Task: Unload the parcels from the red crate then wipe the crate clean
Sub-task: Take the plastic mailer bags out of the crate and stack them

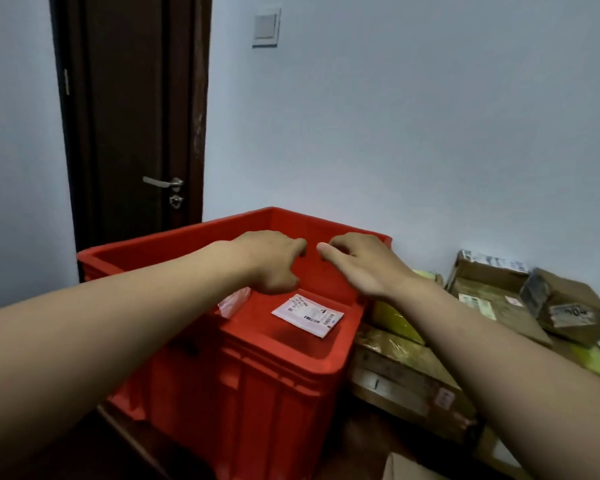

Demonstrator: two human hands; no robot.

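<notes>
The red crate stands in front of me on a dark surface. A white label-covered flat parcel lies on its floor, and a pale plastic packet leans by the left inner side, partly hidden by my left forearm. My left hand and my right hand both reach into the crate above these, fingers loosely curled downward, holding nothing. Their fingertips point at the far inner wall.
To the right of the crate lie several cardboard parcels and yellow packages, with a small taped box on top. A dark door stands behind the crate on the left. Another carton corner shows at the bottom.
</notes>
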